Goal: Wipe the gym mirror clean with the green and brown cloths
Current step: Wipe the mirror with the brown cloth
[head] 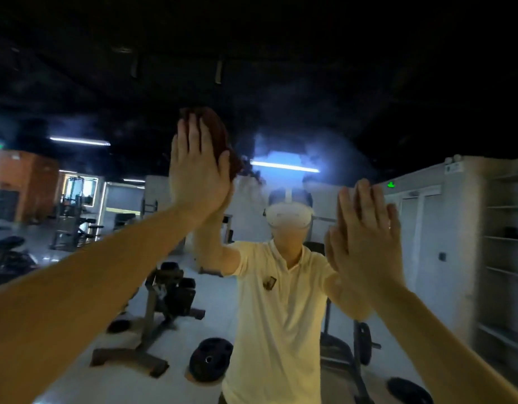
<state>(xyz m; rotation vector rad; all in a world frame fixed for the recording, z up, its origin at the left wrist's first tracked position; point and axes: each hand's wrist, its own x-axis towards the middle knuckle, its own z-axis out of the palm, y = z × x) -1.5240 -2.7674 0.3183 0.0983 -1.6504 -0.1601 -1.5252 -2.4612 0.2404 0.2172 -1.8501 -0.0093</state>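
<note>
The large wall mirror [383, 91] of the gym fills nearly all I can see from here. None of its edges or corners are in view, so I place things on the glass by each other. It reflects a dim room with a dark ceiling, a metal weight bench with black pads [167, 301] low on the left and a black round weight plate [209, 360] on the pale floor. The person's own reflection, in a pale yellow polo shirt [278, 316], stands in the middle.

The left hand [198, 176] is raised high on the glass, left of the reflected head. Its fingers are straight and together, pressing flat rather than clutching. Under them the crumpled dark brown cloth [221, 135] is held against the mirror, bulging out past the fingertips and the thumb side. The right hand [371, 234] lies lower and to the right, palm flat on the glass, fingers straight. I see nothing in it. The green cloth is not in view, and I cannot tell whether it is hidden under that palm.

I judge the wiping to be mid-course, with the brown cloth working the upper glass. A bluish haze [284, 150] hangs around the reflected ceiling lamp beside the cloth. It may be smear left to clear or only glare. The lower glass shows no cloth on it, and I cannot tell if it is done.
</note>
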